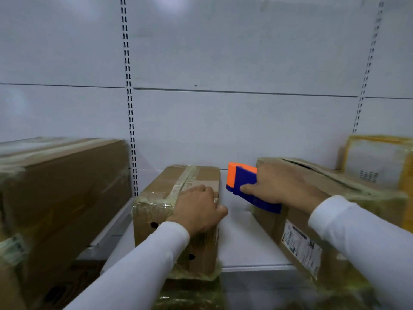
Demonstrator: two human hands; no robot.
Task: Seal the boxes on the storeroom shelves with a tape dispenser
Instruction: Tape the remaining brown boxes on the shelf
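A small taped cardboard box (161, 198) stands on the white shelf (243, 240) in the middle. My left hand (197, 209) rests on its top near the right front corner, fingers curled over the edge. My right hand (281, 186) grips a blue and orange tape dispenser (243, 180), held in the air between the small box and a larger box (312, 220) on the right. That larger box has a gap along its top flaps and a white label on its front.
A big taped box (62, 191) fills the left bay. A yellow-wrapped parcel (380, 162) stands at the far right behind the larger box. White back panels with slotted uprights (129, 97) rise behind. More wrapped boxes (190, 296) sit below the shelf edge.
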